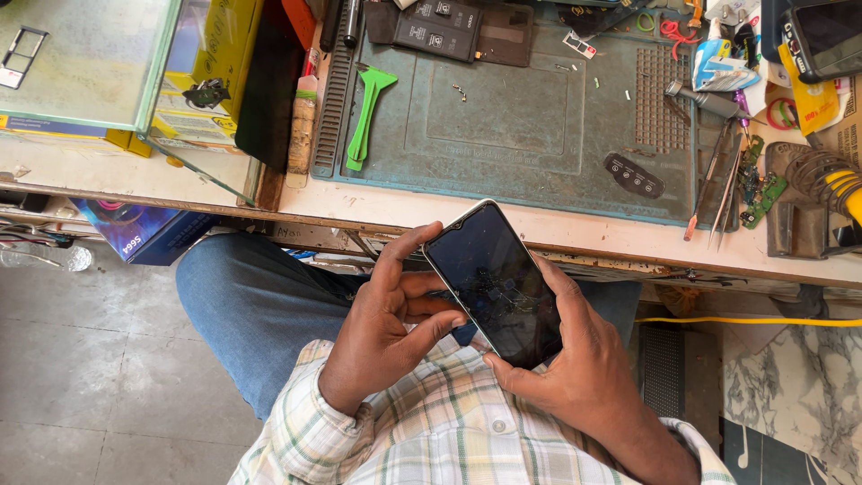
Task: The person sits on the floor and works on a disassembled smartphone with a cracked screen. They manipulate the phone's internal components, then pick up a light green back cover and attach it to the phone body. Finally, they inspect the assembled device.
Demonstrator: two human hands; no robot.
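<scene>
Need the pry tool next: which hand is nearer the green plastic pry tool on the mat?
Left. The left hand grips the phone below the green pry tool; the right hand holds the phone's far side, further off.

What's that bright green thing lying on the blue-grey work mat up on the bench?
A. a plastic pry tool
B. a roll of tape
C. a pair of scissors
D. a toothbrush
A: the green plastic pry tool lies flat near the left edge of the work mat, with a forked wide head and a narrow handle.

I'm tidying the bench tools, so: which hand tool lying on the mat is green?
The green plastic pry tool at the mat's left edge; the tweezers are bare metal.
</scene>
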